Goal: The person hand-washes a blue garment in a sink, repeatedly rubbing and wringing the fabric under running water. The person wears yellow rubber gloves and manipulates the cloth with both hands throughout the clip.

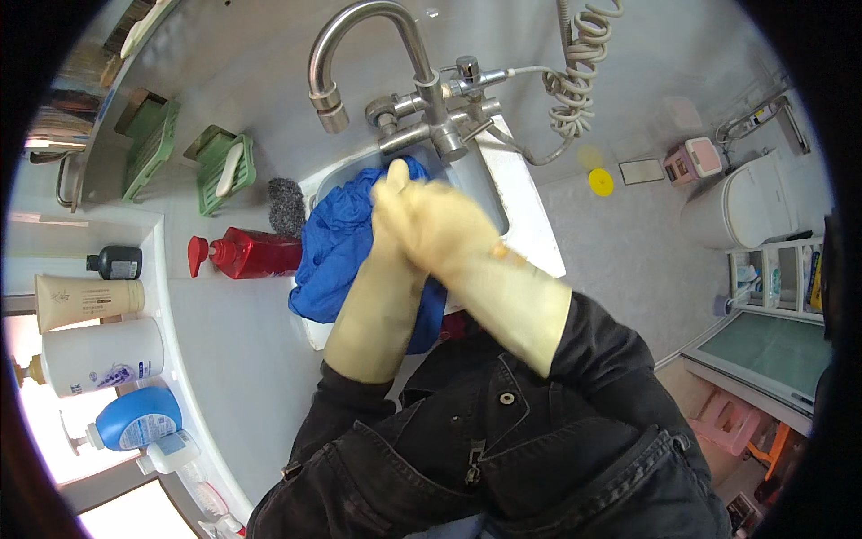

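Both hands wear long cream rubber gloves and press together over the sink. My left hand (pixel 388 205) and my right hand (pixel 444 219) are closed around a bunched part of a blue cloth (pixel 337 232). Their fingers overlap and look blurred, so the part of the cloth within the grip is mostly hidden. The rest of the blue cloth spills over the left and near rim of the white sink (pixel 528 202). Some of it also shows just beyond the fingertips. A curved metal faucet (pixel 370 13) rises behind the hands, its spout to the upper left of them.
Left of the sink stand a red pump bottle (pixel 252 252) and a grey scouring pad (pixel 286 205). Green soap racks (pixel 225 168) hang on the wall, one holding a white bar. Several bottles, including a blue bottle (pixel 138 418), line the left ledge. A coiled hose (pixel 572 87) hangs right of the faucet.
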Demonstrator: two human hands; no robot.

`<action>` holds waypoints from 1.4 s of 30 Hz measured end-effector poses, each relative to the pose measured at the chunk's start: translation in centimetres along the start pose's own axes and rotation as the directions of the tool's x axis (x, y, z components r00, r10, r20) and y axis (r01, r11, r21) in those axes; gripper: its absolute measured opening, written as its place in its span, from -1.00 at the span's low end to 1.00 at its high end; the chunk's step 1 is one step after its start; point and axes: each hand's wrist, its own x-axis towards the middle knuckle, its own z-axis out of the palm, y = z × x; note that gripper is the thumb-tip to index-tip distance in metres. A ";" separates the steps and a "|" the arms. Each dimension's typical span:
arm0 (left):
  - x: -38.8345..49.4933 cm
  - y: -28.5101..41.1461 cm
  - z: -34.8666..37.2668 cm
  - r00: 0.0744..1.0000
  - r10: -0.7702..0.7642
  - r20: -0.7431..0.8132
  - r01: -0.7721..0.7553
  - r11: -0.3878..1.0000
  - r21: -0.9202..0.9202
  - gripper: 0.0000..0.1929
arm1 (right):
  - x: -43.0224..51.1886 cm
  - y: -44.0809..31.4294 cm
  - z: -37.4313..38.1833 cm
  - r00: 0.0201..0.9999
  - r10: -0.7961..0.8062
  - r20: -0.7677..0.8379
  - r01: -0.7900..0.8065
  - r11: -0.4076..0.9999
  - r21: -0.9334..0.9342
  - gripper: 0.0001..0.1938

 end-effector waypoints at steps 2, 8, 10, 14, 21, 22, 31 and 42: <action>-0.4 -0.5 -0.5 0.999 -0.001 0.044 0.002 1.000 -0.021 -0.57 | -0.3 1.4 2.6 0.996 0.052 -0.075 -0.035 0.978 0.207 -0.73; 0.7 0.1 -2.2 0.923 -0.104 0.369 0.107 0.994 0.014 -0.74 | 1.0 0.6 1.5 0.999 -0.026 -0.023 0.022 0.985 -0.174 -0.82; -0.7 1.4 -0.9 0.984 -0.068 0.166 0.009 0.943 0.332 -0.74 | 0.9 0.6 1.5 0.999 -0.019 -0.047 0.016 0.998 -0.059 -0.79; -4.8 3.0 8.5 0.976 0.216 -0.003 -0.136 0.625 0.769 -0.75 | 2.8 4.7 -2.3 0.832 0.515 0.206 -0.529 0.623 0.576 -0.67; -5.3 4.5 5.7 0.993 0.118 0.001 -0.103 0.863 0.495 -0.71 | 0.8 4.8 -2.5 0.691 0.553 0.466 -0.417 -0.221 0.881 -0.58; -5.8 4.6 6.2 0.993 0.090 0.072 -0.115 0.826 0.552 -0.73 | 0.8 5.0 -2.3 0.677 0.571 0.465 -0.435 -0.199 0.878 -0.59; -6.7 4.9 8.8 0.980 0.197 0.010 -0.167 0.806 0.568 -0.74 | -1.0 6.7 -2.9 0.895 0.316 0.314 -0.296 -0.106 0.949 -0.64; -1.9 1.3 1.6 0.993 0.117 -0.008 -0.112 0.964 0.240 -0.67 | 0.3 -0.5 -1.6 0.998 0.067 0.016 -0.068 0.988 0.137 -0.75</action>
